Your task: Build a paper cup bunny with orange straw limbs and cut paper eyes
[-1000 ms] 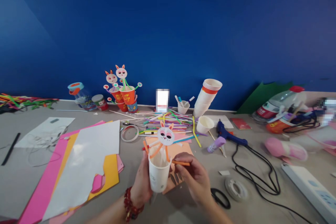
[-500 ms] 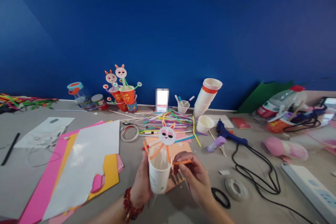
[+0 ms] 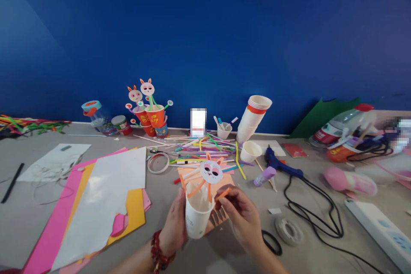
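Note:
My left hand (image 3: 176, 218) is wrapped round the left side of a white paper cup (image 3: 197, 220), tilted with its mouth toward the back. Above the rim stands a white paper rabbit face (image 3: 211, 171) with orange ears, on two orange strips that run into the cup. Another orange strip (image 3: 182, 183) sticks up at the rim's left side. On the right, my right hand (image 3: 240, 212) pinches an orange strip (image 3: 223, 193) between thumb and fingers, beside the rim. Its inner end by the cup is partly hidden.
Behind the cup lie an orange paper sheet (image 3: 226, 178) and many coloured straws (image 3: 199, 147). A blue glue gun (image 3: 282, 165), glue stick (image 3: 265, 176) and clear tape roll (image 3: 289, 230) are at right. Paper sheets (image 3: 96, 205) cover the left. Rabbit cups (image 3: 156, 117) and stacked cups (image 3: 252, 117) stand behind.
The cup and rabbit face have shifted slightly right, and the face leans more to the right. The orange strip in my right hand now slants upward to the right, where it was nearly level.

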The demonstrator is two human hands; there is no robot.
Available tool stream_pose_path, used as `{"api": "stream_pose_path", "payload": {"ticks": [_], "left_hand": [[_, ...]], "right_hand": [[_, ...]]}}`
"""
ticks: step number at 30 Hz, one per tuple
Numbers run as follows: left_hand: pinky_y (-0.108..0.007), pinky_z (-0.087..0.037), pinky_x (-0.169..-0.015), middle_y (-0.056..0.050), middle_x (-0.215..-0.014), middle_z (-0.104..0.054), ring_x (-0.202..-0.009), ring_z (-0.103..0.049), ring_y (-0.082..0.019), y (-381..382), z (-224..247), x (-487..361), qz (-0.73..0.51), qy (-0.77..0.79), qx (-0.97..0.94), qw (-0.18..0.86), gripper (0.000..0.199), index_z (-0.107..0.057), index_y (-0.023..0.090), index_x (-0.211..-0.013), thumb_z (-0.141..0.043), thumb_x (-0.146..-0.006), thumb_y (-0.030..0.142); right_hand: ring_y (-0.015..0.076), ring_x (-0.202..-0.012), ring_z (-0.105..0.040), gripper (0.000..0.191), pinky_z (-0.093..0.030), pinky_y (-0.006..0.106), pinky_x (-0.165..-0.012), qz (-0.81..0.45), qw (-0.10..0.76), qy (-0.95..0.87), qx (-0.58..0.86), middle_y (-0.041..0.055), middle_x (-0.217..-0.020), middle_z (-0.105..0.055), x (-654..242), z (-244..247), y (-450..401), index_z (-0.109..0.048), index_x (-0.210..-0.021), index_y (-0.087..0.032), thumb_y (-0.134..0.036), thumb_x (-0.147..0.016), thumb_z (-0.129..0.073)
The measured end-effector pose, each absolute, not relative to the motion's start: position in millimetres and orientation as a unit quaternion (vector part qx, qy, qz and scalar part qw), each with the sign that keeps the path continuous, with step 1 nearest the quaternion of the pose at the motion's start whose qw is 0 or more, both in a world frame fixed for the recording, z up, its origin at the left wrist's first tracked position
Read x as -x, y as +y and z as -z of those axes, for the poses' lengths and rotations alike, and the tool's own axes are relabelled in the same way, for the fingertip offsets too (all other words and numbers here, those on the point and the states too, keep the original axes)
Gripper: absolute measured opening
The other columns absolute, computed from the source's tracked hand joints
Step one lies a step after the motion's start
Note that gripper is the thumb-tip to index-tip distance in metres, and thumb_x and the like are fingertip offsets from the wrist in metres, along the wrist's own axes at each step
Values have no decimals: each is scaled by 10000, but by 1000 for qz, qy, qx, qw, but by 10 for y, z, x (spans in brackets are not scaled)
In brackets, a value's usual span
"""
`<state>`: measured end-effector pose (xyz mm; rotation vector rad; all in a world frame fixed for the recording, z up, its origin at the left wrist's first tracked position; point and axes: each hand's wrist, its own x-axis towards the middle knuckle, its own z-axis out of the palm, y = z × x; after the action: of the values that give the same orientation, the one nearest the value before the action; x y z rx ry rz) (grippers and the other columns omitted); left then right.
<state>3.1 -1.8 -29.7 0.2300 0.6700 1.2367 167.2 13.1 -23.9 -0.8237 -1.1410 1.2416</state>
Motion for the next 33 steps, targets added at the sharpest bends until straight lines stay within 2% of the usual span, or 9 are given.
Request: {"api": "stream_pose_path", "payload": {"ticks": [4,7,10,19,24,26,29,31,33], "left_hand": [[-395,-582,-747,-119,-835,-802,-751,-754,-301,-5,256,-52,-569,319,-122,748,518,-763,149,-1053,-749,-769,582],[-432,-559,-886,-116,-923,-804,-920,-749,-325,5,226,-67,-577,307,-96,751,504,-725,173,-1171,-720,-823,537],[-436,-544,-927,-131,-1032,-790,-999,-731,-337,7,224,-71,-576,301,-87,755,540,-678,176,-1264,-692,-852,525],[-421,-563,-849,-121,-865,-801,-828,-760,-310,4,289,-60,-571,314,-96,752,535,-750,145,-1081,-730,-788,591],[-396,-557,-855,-118,-926,-801,-864,-754,-303,14,268,-73,-580,303,-100,749,506,-754,151,-1078,-725,-803,574],[-391,-547,-876,-111,-952,-799,-920,-743,-310,18,264,-76,-586,302,-100,745,493,-754,155,-1080,-722,-809,565],[-361,-535,-882,-98,-1002,-792,-954,-728,-297,19,274,-80,-610,306,-107,723,473,-748,156,-1103,-708,-831,541],[-339,-540,-827,-96,-997,-790,-879,-730,-274,16,284,-86,-618,302,-122,715,476,-749,149,-1100,-709,-831,539],[-317,-540,-718,-96,-872,-790,-728,-717,-243,12,289,-95,-603,289,-143,729,514,-767,126,-1029,-710,-806,585]], "right_hand": [[169,-680,-669,192,-547,251,-600,-556,559,-495,366,50,-853,-696,-1684,230,139,-713,-969,-219,-384,-874,-739],[216,-851,-672,308,-563,300,-732,-538,561,-507,373,77,-963,-709,-1714,214,162,-699,-1093,-239,-447,-868,-730],[234,-948,-648,310,-543,332,-833,-515,582,-508,371,90,-1038,-697,-1755,222,190,-700,-1102,-240,-474,-901,-677],[212,-850,-650,338,-550,316,-753,-564,552,-512,340,79,-1001,-680,-1736,206,167,-664,-1132,-238,-459,-879,-702],[195,-768,-656,323,-562,313,-680,-594,522,-510,338,67,-997,-658,-1662,202,122,-632,-1093,-246,-443,-859,-733],[215,-823,-659,389,-567,339,-722,-585,522,-523,335,80,-1040,-653,-1630,236,117,-631,-1115,-250,-481,-828,-755],[286,-1058,-626,544,-536,415,-888,-567,520,-549,325,118,-1211,-617,-1590,283,120,-623,-1200,-260,-573,-778,-766],[319,-1175,-576,601,-494,447,-969,-574,511,-560,309,123,-1269,-596,-1570,294,119,-609,-1243,-264,-605,-770,-756],[316,-1192,-568,610,-471,442,-999,-584,500,-567,296,114,-1253,-609,-1557,289,114,-600,-1261,-266,-602,-776,-753]]}}
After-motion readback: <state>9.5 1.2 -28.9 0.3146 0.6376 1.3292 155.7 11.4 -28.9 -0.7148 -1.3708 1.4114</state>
